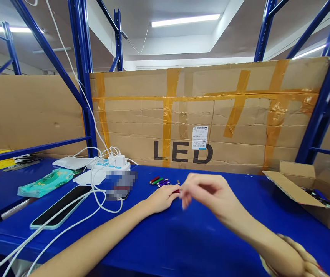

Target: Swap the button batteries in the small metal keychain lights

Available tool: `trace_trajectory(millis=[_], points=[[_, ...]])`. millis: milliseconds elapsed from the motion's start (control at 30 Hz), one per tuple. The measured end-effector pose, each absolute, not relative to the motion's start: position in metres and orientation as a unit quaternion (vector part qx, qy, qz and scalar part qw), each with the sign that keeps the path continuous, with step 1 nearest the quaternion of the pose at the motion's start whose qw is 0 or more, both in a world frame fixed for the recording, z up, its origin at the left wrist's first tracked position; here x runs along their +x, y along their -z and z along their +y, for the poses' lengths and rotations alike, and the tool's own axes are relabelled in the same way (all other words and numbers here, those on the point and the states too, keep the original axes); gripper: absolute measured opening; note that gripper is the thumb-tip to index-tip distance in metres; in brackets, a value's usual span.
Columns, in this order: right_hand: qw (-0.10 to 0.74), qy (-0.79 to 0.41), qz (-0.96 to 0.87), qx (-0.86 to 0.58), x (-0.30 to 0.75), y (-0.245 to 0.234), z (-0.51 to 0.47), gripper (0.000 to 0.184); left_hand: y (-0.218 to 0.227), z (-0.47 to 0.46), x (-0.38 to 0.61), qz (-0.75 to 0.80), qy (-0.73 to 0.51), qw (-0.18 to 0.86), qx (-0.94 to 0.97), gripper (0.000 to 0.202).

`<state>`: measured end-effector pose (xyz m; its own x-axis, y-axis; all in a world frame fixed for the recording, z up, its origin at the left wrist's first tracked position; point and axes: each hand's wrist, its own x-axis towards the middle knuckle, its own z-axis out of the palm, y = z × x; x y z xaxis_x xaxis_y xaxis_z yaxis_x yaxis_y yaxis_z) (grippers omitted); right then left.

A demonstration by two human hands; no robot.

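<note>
Forearms rest on counter, left hand half-curled pinching small red piece, right hand loose, blurred, grip unclear; best brace wrists and pinch near its end.

left hand touching small red piece | right hand blurred, just beside | coloured sticks behind

Only part of a small red piece shows.

Warehouse packing bench

Blue steel racking frames a blue worktop, backed by taped cardboard marked LED with a shipping label, under fluorescent ceiling tubes.
</note>
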<state>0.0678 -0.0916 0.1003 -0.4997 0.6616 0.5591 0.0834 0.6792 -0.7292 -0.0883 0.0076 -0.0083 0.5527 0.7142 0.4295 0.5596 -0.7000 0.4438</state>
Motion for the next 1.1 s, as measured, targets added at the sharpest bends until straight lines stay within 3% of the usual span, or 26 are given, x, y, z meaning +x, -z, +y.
trace_trajectory(millis=[100,333,900,1100], points=[[0.457,-0.168,-0.827,-0.282,0.080,-0.073,-0.037,0.031,0.007,0.008,-0.087,0.334,-0.294,0.133,0.886,0.021],[0.368,-0.071,-0.869,-0.324,0.106,-0.035,0.008,0.024,0.004,0.007,-0.087,0.333,-0.271,0.153,0.890,0.021],[0.334,-0.107,-0.853,-0.387,0.108,-0.017,-0.004,0.025,0.004,-0.007,-0.088,0.309,-0.221,0.155,0.912,0.017],[0.334,-0.146,-0.839,-0.405,0.108,-0.014,-0.006,0.017,0.002,-0.012,-0.086,0.309,-0.202,0.134,0.920,0.016]])
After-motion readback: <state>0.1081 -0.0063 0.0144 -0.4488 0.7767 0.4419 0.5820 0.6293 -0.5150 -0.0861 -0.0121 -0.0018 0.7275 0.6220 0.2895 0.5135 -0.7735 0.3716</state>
